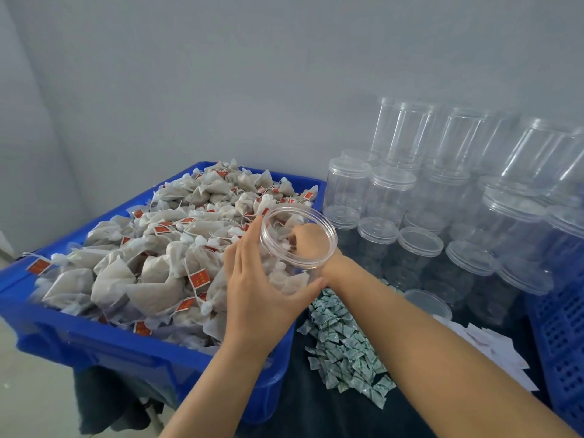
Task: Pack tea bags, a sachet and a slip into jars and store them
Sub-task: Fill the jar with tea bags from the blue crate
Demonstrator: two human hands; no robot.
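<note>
Head view: a dark cloth [319, 406] covers my table, which stands against a plain grey wall [189, 74]. At the table's left edge a blue crate [104, 346] is heaped with tea bags [151, 267]; their red tags [199, 277] carry print too small for me to read. My left hand [256, 292] grips an open clear jar [295, 248] tilted over the crate's right rim, fingers curled round its wall, a few bags already inside. My right hand [305, 240] is inside the jar's mouth, fingers bent; through the plastic I cannot tell whether they hold anything. Green-printed sachets [344, 349] lie scattered beside the crate, under my right forearm, and white slips [493, 349] lie nearer the right edge. Lidded jars [420, 245] crowd the back right corner, stacked. A blue basket [562, 349] touches the right edge.
</note>
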